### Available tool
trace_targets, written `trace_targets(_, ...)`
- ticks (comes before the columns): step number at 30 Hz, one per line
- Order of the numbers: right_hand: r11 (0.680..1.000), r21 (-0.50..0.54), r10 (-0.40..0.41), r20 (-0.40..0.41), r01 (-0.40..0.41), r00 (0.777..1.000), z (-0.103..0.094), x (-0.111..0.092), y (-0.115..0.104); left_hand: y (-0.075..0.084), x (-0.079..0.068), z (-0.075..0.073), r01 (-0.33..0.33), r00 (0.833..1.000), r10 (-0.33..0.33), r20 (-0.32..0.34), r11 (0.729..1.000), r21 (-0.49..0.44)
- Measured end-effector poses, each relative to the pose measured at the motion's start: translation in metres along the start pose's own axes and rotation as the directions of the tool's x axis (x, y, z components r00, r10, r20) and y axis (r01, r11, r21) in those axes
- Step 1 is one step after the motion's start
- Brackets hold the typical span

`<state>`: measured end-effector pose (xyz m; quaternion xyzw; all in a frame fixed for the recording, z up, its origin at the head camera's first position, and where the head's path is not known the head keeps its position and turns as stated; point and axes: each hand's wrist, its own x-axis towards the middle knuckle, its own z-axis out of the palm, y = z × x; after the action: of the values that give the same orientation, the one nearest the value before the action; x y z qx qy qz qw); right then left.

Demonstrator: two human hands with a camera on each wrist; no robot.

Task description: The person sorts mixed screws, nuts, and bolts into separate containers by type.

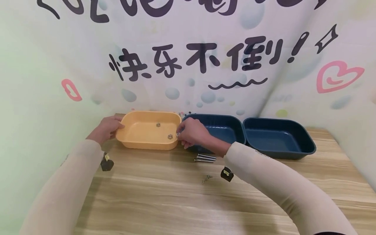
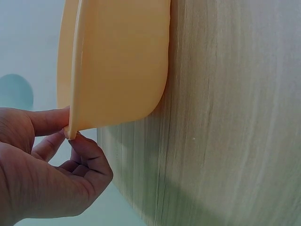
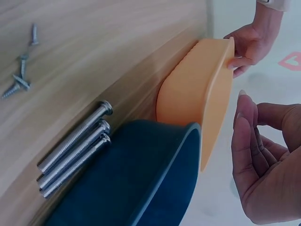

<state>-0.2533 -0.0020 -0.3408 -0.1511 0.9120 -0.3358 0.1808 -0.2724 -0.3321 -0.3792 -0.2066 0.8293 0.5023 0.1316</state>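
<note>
My left hand pinches the left rim of an orange tray between thumb and fingers. Two metal nuts lie in the tray: one nut towards the back, the other nut near the right wall. Over the tray's right rim is my right hand, its thumb and fingertips brought together. A small shiny piece, seemingly a nut, shows at those fingertips in the head view; the right wrist view hides it.
Right of the orange tray stand two dark blue trays, the middle tray and the right tray. Three long bolts lie before the middle one, with several small screws nearer me. A printed cloth hangs behind.
</note>
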Motion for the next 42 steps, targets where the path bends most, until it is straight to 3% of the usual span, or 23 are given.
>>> trace_targets(14,0.999,-0.050,0.015,-0.018,-0.016,1.000,0.004,0.021,-0.014,-0.002,0.003,-0.001,-0.007,1.000,0.007,0.005,1.000,-0.007)
trace_targets(42,1.000,0.008,0.020,-0.024,-0.020,1.000,-0.012,0.019,0.000,0.001,0.001,0.001,0.003,1.000,-0.003,0.008,0.999,0.053)
